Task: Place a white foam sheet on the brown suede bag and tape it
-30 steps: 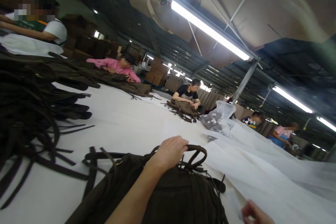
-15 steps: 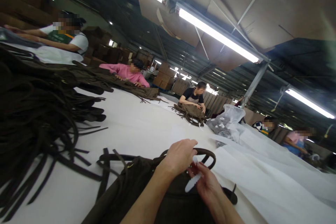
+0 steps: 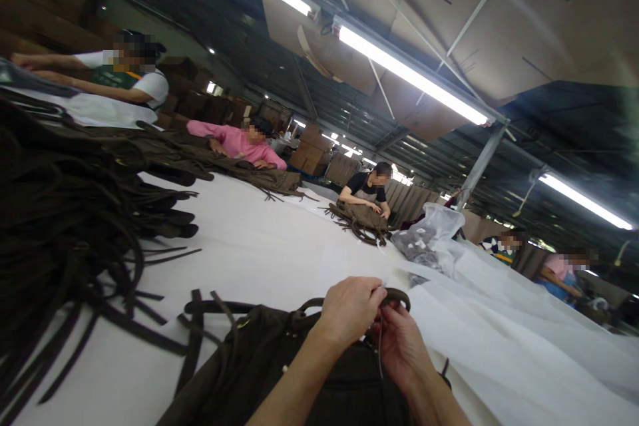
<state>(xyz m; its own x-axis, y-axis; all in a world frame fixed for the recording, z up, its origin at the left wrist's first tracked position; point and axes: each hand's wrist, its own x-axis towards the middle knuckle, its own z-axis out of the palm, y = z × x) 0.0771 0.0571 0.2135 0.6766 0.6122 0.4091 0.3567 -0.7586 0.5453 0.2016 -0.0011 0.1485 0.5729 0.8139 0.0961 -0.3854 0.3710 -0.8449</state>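
Note:
A dark brown bag [image 3: 279, 373] lies on the white table [image 3: 259, 246] at the bottom centre, straps trailing to the left. My left hand [image 3: 352, 309] is closed over the bag's curved handle [image 3: 399, 294]. My right hand [image 3: 399, 346] meets it from the right, fingers pinched at the same handle. A thin dark cord hangs down between the two hands. The white tag seen earlier is hidden inside my fingers.
A heap of dark straps and bags [image 3: 60, 213] fills the left side. White fabric sheets [image 3: 499, 339] and a clear plastic bag [image 3: 429, 233] lie to the right. Several other people work along the far side of the table, one with a brown bag [image 3: 362, 219].
My right hand came up from the lower right with a small white tag and joined my left hand at the handle. The view tilted slightly down.

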